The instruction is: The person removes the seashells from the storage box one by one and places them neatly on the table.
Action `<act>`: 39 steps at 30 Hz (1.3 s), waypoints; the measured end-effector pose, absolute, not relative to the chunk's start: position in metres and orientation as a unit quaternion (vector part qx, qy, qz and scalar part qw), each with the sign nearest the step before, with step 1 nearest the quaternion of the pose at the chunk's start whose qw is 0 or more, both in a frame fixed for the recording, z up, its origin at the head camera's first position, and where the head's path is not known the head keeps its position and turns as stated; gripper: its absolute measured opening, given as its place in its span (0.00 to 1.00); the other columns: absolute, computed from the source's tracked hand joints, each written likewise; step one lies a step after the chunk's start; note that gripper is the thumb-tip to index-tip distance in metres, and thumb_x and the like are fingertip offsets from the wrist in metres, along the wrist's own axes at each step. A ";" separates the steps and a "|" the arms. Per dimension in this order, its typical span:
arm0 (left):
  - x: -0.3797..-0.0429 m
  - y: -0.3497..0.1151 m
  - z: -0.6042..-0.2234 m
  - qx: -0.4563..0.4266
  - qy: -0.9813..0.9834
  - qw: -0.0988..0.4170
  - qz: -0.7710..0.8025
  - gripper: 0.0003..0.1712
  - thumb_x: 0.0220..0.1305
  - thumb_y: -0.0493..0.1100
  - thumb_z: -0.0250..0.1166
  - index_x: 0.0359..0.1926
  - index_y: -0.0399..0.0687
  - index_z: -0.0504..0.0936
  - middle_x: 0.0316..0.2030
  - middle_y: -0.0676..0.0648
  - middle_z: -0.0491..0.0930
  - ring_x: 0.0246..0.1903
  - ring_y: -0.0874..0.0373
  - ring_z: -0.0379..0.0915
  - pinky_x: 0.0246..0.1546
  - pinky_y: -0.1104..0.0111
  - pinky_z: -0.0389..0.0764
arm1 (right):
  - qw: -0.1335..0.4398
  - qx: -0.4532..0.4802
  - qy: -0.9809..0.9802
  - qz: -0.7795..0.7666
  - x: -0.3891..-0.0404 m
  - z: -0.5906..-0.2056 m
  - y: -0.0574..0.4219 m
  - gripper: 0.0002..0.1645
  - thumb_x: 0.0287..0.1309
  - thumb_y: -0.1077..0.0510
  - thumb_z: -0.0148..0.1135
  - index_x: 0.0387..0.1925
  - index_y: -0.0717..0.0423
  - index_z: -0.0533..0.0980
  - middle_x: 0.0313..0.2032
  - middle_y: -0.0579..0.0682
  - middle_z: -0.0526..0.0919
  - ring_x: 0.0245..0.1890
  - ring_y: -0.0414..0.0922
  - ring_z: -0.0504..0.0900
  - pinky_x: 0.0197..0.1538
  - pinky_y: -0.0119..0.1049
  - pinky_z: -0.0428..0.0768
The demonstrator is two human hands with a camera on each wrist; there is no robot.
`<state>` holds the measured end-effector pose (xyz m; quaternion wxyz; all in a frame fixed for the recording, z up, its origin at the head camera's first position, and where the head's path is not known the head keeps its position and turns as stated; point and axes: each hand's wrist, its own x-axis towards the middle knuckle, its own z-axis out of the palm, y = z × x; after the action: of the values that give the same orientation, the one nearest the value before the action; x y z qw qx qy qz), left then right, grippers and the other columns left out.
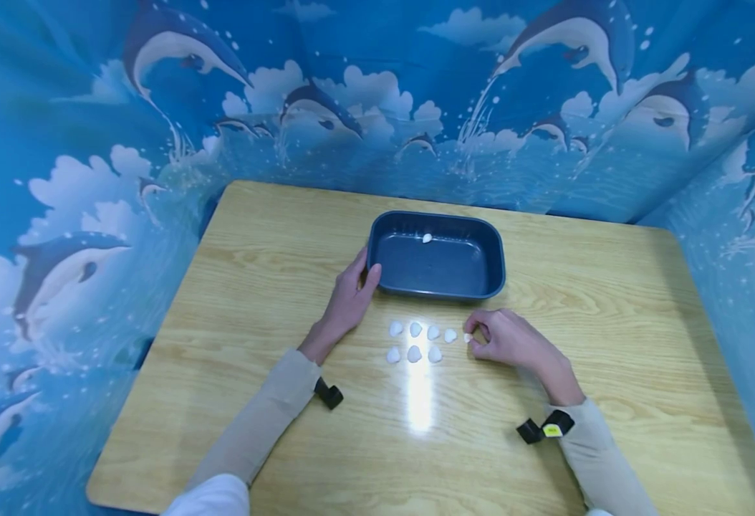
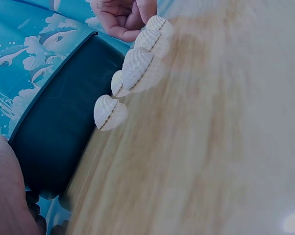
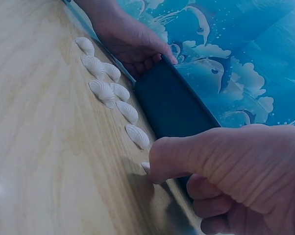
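My left hand (image 1: pixel 347 302) grips the left end of a dark blue plastic basin (image 1: pixel 435 269), thumb at the rim and fingers along the outer wall. One white seashell (image 1: pixel 427 238) lies inside, near the far wall. In front of the basin, several white ribbed seashells (image 1: pixel 414 354) sit on the table in two rows. At the right end of the far row, my right hand (image 1: pixel 509 338) pinches a seashell (image 1: pixel 468 337) between thumb and forefinger, down at the tabletop. The right wrist view shows only the tip of this shell (image 3: pixel 146 167) past the thumb.
The basin stands on a light wooden table (image 1: pixel 609 301), toward its far edge. Blue cloth printed with dolphins (image 1: pixel 326 154) hangs behind the table and at both sides. A bright light reflection falls on the tabletop below the rows of shells.
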<state>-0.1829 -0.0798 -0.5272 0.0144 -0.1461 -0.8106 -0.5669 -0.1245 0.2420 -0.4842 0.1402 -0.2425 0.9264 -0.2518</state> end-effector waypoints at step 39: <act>-0.183 -0.079 -0.528 -0.147 -0.808 0.012 -0.571 0.34 0.85 0.48 0.47 0.84 0.50 0.48 0.82 0.54 0.49 0.80 0.60 0.47 0.79 0.61 0.56 | 0.120 -0.272 0.920 -0.254 -0.216 -0.440 0.205 0.17 0.67 0.60 0.69 0.55 0.62 0.81 0.18 0.45 0.71 0.17 0.41 0.68 0.25 0.35 0.67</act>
<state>-0.1831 -0.0793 -0.5278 0.0115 -0.1471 -0.8077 -0.5709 -0.2162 0.2045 -0.4400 0.1201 -0.2719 0.9203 -0.2543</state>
